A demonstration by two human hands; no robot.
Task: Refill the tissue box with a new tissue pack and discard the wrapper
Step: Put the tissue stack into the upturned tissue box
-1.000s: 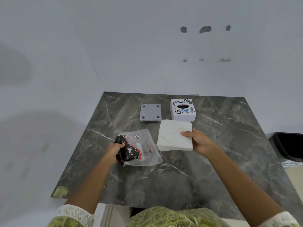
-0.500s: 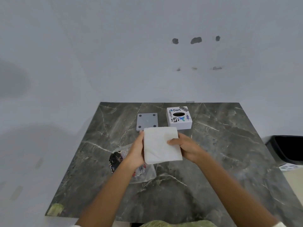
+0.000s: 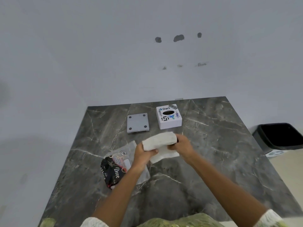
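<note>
Wrapper: empty, limp, lying on the surface.
Left hand: fingers closed on the tissue stack's left end.
Tissue stack: soft, light, sagging mid-air; best gripped at both ends.
Right hand: fingers clamp its right end.
Tissue box: inside hidden.

We see a dark grey marble table veined in white, and on it, at twelve o'clock, a white tissue box with black and blue stickers beside a plain grey plate with four dark dots. The tissue stack is white; at eight o'clock lies a clear wrapper printed black, red and white. At three o'clock stands a black bin.
</note>
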